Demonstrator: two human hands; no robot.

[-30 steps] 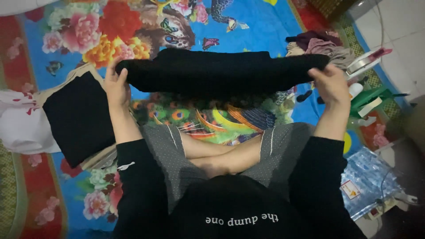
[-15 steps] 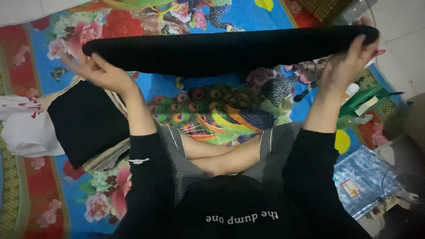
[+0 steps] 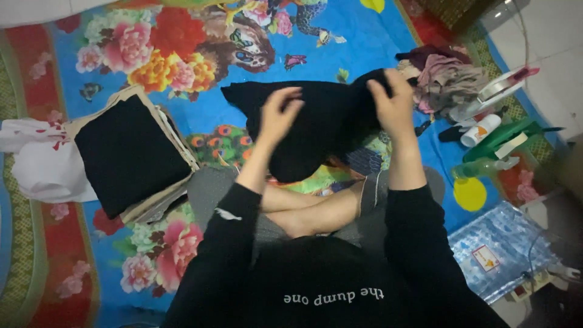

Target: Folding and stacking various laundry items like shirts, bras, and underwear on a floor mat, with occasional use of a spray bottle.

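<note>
Both grips are clamped on one black cloth (image 3: 316,121): your left hand (image 3: 278,115) pinches its upper edge near the middle, your right hand (image 3: 392,103) grasps the right end, fingers curled over the fabric. You hold the cloth bunched in the air above your crossed legs, its left corner sticking out over the blanket (image 3: 364,36)

You sit on the floor on that blanket, blue with big printed flowers, butterflies and a red border. At the right edge pale floor tiles (image 3: 546,36) show

To your left lies one stack (image 3: 130,158) of folded cloths, a black one on top, beige ones beneath. Just beyond it sits one white bundle (image 3: 42,164) with red marks. To your right, well apart from the stack, is one heap (image 3: 446,79) of unfolded clothes, maroon and grey-pink. Near that heap stand two bottles, one white (image 3: 480,130) and one clear green (image 3: 486,167). One clear plastic pack (image 3: 504,243) lies by your right knee
</note>
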